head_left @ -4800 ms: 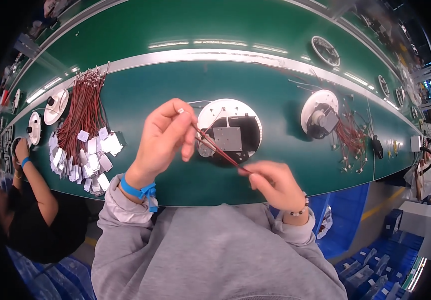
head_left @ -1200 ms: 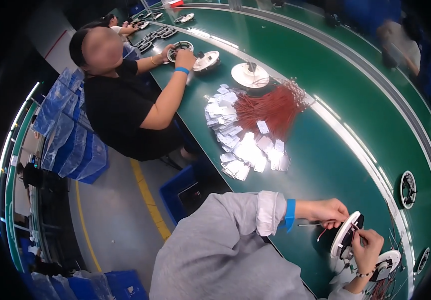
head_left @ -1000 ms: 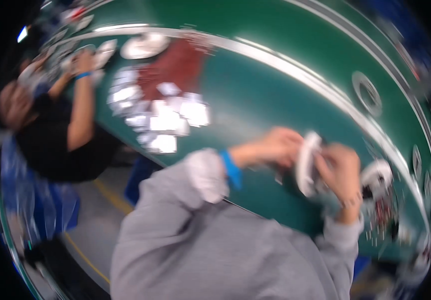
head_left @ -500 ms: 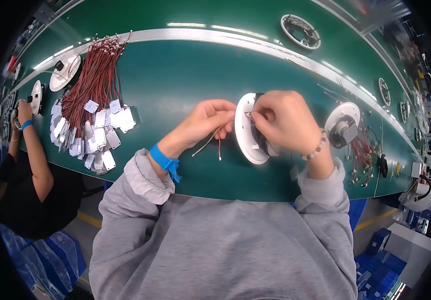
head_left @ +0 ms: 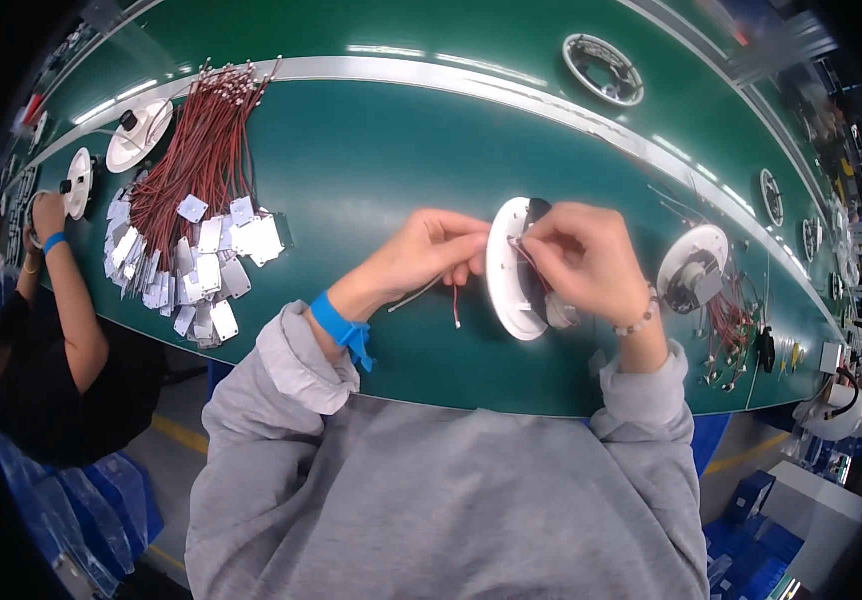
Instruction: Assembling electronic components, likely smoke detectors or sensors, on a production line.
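A white round speaker-like housing [head_left: 507, 285] with a dark part on its right side stands on edge between my hands above the table. At its left face, my left hand [head_left: 421, 255] is closed in a pinch on thin wires. A grey wire [head_left: 413, 296] and a red wire [head_left: 456, 300] with a small white plug hang below those fingers. On the other side, my right hand [head_left: 591, 265] has thumb and forefinger pinched on a thin wire by the housing's inner side; the fingertips partly cover it.
Left lies a large bundle of red wires [head_left: 196, 150] with silver plates [head_left: 209, 272]. Another white housing [head_left: 696, 265] rests on the right beside loose wires [head_left: 729, 325]. A white ring [head_left: 603, 70] lies beyond the metal rail [head_left: 431, 75]. Far left, a co-worker's arm [head_left: 76, 310] reaches over the table.
The housing and both hands appear slightly further right and lower, while the whole scene shifts a little too. My right fingers have moved slightly closer to the housing's inner side.
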A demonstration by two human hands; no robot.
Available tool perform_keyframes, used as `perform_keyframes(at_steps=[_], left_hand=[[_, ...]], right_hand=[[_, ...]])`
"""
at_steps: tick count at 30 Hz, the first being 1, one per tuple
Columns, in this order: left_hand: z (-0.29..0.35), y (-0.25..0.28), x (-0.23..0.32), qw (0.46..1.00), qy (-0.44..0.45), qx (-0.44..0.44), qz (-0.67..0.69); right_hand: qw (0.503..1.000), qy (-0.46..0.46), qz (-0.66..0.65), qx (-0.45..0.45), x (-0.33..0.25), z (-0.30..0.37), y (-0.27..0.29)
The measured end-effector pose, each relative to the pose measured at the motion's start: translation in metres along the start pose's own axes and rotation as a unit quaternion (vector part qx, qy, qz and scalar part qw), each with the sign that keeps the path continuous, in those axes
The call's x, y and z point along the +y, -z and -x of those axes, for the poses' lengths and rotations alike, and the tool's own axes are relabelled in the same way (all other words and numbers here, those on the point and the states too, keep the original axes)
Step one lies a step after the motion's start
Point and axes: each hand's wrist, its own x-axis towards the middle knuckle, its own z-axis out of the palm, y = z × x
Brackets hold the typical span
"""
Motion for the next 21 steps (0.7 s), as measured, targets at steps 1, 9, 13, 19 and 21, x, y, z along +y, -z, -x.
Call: perform_keyframes(at_steps=[1, 9, 13, 19, 21], left_hand=[[0.001, 0.001, 0.001, 1.000, 0.008, 0.005, -0.005], [0.001, 0.004, 0.002, 1.000, 0.019, -0.004, -0.023], [0.001, 0.003, 0.006, 0.999, 0.010, 0.011, -0.043], [0.001, 0.004, 0.006, 0.999, -0.007, 0.025, -0.040], [0.001, 0.003, 0.007, 0.999, -0.004, 0.025, -0.040]], right_hand=[[1.000, 0.021, 0.020, -0.008, 0.001, -0.001, 0.000], [0.954, 0.101, 0.276, -0.051, -0.011, -0.010, -0.004], [0.955, 0.135, 0.255, -0.066, -0.006, -0.015, 0.001], [0.980, 0.123, 0.152, -0.040, -0.003, -0.016, 0.020], [0.979, 0.134, 0.148, -0.034, -0.002, -0.018, 0.015]])
